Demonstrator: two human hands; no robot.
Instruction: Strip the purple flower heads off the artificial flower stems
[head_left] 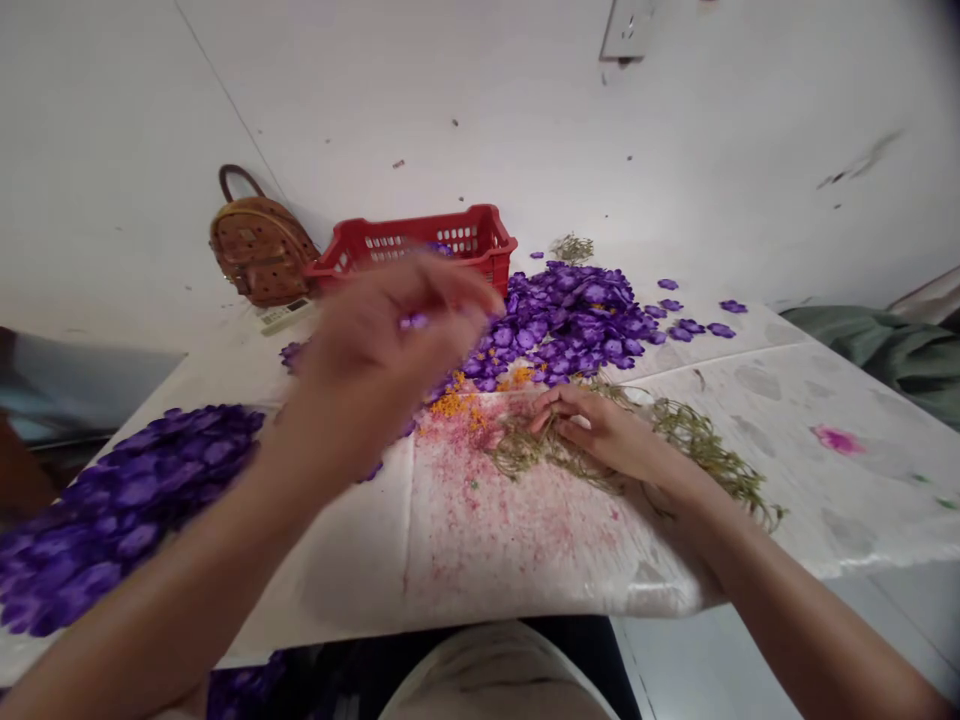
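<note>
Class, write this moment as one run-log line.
left hand: raised, blurred | right hand: at green stems | purple flowers: heaped on table

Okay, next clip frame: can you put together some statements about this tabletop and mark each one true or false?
1. The brown backpack with a top handle stands left of the red plastic crate. True.
2. The right hand is inside the crate. False: it is at the thin green stems on the table.
3. Purple flower pieces lie in a left heap and a right heap. True.
4. The left hand shows sharply. False: it is blurred.
</note>
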